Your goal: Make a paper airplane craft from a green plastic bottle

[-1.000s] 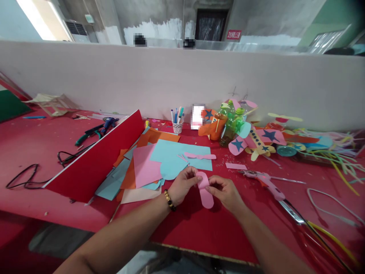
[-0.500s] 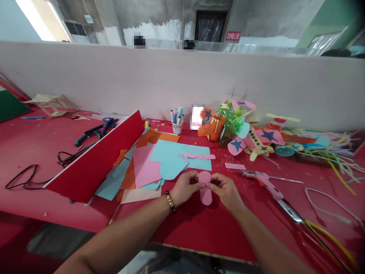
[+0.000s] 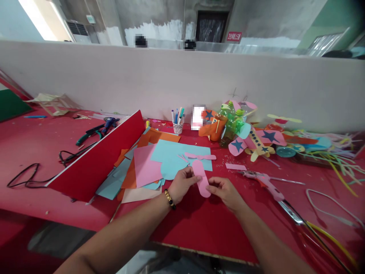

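A pink paper strip with rounded ends (image 3: 201, 178) is held just above the red table (image 3: 199, 228). My left hand (image 3: 182, 184), with a beaded bracelet at its wrist, pinches the strip's left edge near the middle. My right hand (image 3: 226, 192) touches the strip's lower right edge with its fingertips. The strip now looks flat and tilted, with its upper end over a light blue sheet (image 3: 176, 158). A second pink cut-out (image 3: 200, 156) lies on that sheet.
Stacked coloured sheets (image 3: 142, 167) and a red board (image 3: 97, 160) lie to the left. A pink glue gun (image 3: 266, 182) and cables lie to the right. A cup of pens (image 3: 178, 123), green bottles (image 3: 232, 123) and paper planes (image 3: 255, 142) stand by the partition wall.
The pink strip was bent over between both hands; it is now unfolded and flat. My right hand has slipped down to its lower edge, and my left hand keeps its hold.
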`<state>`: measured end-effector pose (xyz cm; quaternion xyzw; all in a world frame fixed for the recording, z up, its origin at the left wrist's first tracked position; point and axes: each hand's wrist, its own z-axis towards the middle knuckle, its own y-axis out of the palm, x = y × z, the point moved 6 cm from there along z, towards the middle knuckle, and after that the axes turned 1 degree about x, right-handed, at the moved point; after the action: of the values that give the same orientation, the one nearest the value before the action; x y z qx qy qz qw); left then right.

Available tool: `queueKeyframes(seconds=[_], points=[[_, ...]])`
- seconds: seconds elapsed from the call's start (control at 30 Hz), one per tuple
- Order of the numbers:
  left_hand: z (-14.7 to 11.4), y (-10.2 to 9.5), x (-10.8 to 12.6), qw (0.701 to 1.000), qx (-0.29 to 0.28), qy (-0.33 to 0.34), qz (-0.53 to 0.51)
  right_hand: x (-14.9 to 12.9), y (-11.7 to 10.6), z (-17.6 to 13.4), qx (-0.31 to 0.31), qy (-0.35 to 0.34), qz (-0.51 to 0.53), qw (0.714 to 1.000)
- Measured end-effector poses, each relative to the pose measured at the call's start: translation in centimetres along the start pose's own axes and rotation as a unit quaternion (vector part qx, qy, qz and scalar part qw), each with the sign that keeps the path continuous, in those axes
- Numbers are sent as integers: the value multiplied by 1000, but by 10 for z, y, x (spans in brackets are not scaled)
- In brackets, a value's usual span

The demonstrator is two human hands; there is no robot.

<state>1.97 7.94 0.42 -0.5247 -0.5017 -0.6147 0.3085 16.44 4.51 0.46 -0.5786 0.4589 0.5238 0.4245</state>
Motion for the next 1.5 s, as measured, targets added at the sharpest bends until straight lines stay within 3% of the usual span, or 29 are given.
queueKeyframes(seconds=[0.1, 0.43, 0.6, 1.03, 1.23, 1.5], points=[[-1, 0, 1, 1000, -5, -2, -8, 1, -1, -1, 0, 11, -22, 1000], [-6, 13, 7, 993, -117, 16, 2, -2, -14, 0, 78, -25, 5, 997], [-6, 14, 2, 989, -146, 2, 25, -4, -14, 0, 77, -20, -35, 996], [-5, 9, -8, 992, -85, -89, -14, -12, -8, -3, 54, -63, -91, 992], [-8, 16, 2, 988, -144, -47, -14, -14, -9, -3, 60, -69, -108, 990], [-5, 11, -3, 993, -102, -48, 38, -12, -6, -5, 58, -90, -153, 982]])
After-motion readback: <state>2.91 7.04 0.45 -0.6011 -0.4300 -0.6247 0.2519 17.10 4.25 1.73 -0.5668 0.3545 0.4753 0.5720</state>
